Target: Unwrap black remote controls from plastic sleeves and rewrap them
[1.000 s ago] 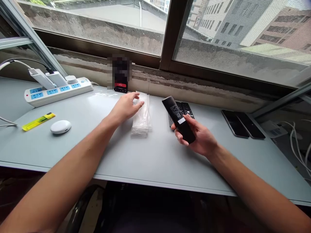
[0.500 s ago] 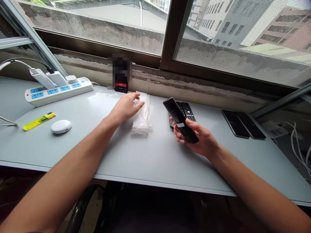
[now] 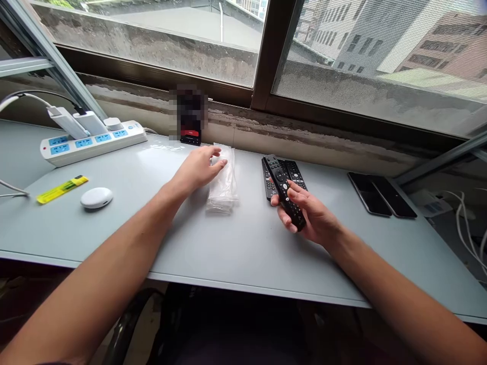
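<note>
My right hand [image 3: 310, 210] is wrapped round a black remote control [image 3: 280, 177], tilted with its button side facing up toward me. Behind it on the table lie more black remote controls [image 3: 296, 171], side by side and partly hidden by the held one. My left hand [image 3: 201, 165] rests at the left edge of a small stack of clear plastic bags [image 3: 222, 190]. Its fingers are loosely curved and apart, with nothing gripped between them.
A phone [image 3: 190, 133] leans against the sill behind the bags. To the left are a power strip [image 3: 95, 146] with plugged-in chargers, a yellow packet [image 3: 62, 189] and a white oval case [image 3: 96, 197]. Two dark phones [image 3: 380, 194] lie at right on the grey table [image 3: 228, 253].
The remote in my right hand has turned over, from its plain back with a white label to its button side. My left hand has stayed by the bags.
</note>
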Motion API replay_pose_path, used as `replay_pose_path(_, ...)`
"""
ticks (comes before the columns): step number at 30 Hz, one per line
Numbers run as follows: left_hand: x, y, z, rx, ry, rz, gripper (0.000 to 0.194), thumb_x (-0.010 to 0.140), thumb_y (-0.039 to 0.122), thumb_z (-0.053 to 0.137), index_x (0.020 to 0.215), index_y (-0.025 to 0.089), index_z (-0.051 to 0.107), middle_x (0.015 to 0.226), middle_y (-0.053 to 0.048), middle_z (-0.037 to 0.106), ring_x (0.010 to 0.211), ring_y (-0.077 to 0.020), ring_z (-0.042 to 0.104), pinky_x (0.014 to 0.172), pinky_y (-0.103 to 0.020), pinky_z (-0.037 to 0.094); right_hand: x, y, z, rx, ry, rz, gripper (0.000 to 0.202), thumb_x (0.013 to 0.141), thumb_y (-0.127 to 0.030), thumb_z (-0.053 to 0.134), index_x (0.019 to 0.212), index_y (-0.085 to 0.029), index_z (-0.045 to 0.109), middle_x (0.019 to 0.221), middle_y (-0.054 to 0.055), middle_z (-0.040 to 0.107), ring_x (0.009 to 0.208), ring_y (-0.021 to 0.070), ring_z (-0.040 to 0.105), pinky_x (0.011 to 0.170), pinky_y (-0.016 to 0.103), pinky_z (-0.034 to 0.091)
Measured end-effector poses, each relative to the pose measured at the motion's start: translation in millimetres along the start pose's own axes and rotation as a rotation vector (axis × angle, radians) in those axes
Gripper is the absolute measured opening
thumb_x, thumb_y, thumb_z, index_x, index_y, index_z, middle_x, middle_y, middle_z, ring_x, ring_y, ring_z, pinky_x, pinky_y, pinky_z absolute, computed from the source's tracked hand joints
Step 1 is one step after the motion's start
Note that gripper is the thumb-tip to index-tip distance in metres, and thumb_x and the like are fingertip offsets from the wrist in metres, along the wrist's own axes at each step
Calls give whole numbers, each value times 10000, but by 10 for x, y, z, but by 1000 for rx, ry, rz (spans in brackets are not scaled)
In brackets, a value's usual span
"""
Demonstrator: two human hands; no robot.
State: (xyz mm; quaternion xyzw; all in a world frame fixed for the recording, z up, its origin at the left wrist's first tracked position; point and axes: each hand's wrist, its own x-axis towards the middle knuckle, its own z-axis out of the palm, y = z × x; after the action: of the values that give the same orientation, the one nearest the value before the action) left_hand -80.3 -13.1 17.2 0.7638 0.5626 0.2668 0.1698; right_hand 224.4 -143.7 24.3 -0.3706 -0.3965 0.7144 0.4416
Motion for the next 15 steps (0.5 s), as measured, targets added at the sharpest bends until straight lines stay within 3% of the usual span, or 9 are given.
replay_pose_path(5,-2,-2,3,8,-2,10,532,1046,468,648,1450,139,756,1509,-170,768,1333,-346,730,1210,-470,557,11,-25,16,32,-16,50,421,962,-621,869,1047,-232,733,989,80,822,611,160,636,410,239,453)
replay_pose_path(11,-4,-8,1,9,-2,7,505,1044,483,646,1427,178,773,1502,-145,774,1322,-336,734,1212,-464,558,12,-44,24,53,8,64,296,1007,-507,766,1080,-221,755,986,107,821,602,182,587,401,268,408)
replay_pose_path(15,-5,-6,3,3,4,6,503,1042,479,644,1420,174,775,1498,-145,776,1304,-338,736,1208,-470,560,-7,-34,27,45,50,-6,274,1019,-504,768,1108,-244,775,1029,102,801,710,204,623,536,309,517)
